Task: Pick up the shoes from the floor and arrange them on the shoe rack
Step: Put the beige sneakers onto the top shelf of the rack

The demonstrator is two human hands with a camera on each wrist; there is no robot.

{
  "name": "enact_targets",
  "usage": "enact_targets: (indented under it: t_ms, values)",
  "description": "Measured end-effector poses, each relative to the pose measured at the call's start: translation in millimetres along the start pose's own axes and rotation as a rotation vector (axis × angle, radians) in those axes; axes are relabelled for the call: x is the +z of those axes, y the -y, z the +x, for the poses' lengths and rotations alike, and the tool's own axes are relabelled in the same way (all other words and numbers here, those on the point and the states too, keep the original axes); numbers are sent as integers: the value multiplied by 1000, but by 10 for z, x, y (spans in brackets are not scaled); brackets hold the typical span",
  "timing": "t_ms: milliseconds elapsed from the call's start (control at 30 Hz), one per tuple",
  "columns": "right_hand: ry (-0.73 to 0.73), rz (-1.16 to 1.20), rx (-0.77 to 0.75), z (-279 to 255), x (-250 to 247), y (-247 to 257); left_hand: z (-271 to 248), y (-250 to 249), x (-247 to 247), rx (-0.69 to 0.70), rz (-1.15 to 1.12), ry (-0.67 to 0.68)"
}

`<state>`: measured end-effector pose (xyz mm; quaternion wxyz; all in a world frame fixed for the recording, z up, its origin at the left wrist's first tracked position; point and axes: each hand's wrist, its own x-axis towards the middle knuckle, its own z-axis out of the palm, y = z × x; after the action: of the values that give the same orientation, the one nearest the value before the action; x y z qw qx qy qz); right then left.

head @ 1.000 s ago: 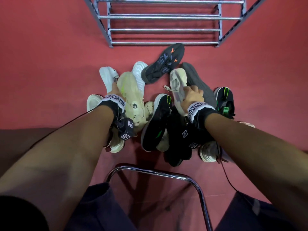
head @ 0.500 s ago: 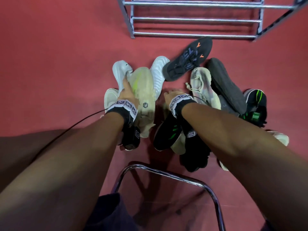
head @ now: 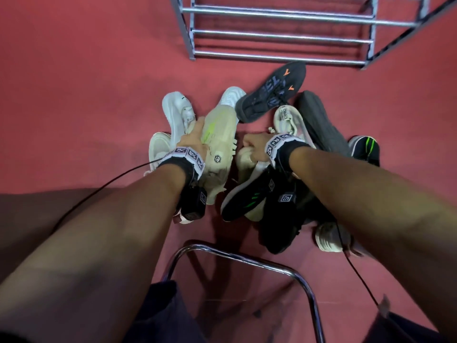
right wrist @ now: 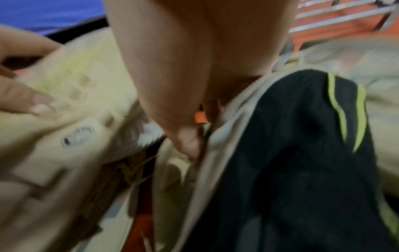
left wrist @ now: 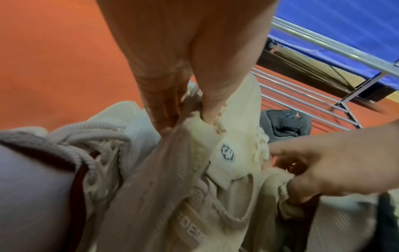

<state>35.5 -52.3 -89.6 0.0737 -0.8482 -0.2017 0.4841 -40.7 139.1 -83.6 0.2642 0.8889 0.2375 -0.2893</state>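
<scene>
Cream knit sneaker with a lime stripe (head: 220, 142), in the shoe pile on the red floor (head: 86, 95), is pinched at its collar by the left hand (head: 194, 137), while the right hand (head: 254, 149) grips a second cream shoe (head: 243, 160) beside it.

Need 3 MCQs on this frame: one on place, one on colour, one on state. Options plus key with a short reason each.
1. Where is the shoe rack relative to the shoe pile?
A. Beyond it, away from the person
B. Under the chair
C. To the person's left

2. What colour are the marks on the upturned dark sole?
A. Blue
B. Orange
C. Pink

3. What is the left hand doing?
A. Hanging idle
B. Resting flat on the floor
C. Gripping the cream shoe

Key: A, the rack's bars sit past the shoes at the top of the head view; B, two orange marks show on the sole; C, the left wrist view shows fingers pinching the shoe's collar.
</scene>
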Motion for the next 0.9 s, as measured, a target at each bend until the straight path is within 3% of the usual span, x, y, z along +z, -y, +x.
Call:
enact_targets:
  t_ms: [133,233,333,433,500,567,700,800,833,900]
  values:
    - [-147,152,28,-270,-213,-282,-61,-213,-111,106,-1,36]
    - [-316,311,111,-456,-389,-484,-44,-356,-213,95,2,46]
    - [-523,428,215,-627,-527,-648,-37,-520,-211,92,-52,-17]
    - [-609,607,357,-637,-449,-823,-2,-660,-112,70,-91,-71]
    - [-621,835,424,-640,-354,-904,55,-726,19,81,-117,-59]
    - [-528,946,476,-617,-261,-958,172,-753,151,82,-151,-21]
    - [-328,959,517,-453,-128,-990,284,-754,245,149,-165,150]
    - [-168,944,475,-347,-153,-1067,310,-750,319,72,-79,180]
    - [-150,922,468,-314,-159,-1105,295,-760,347,34,-55,178]
    - [-259,823,434,-313,-177,-1079,284,-792,334,-25,24,208]
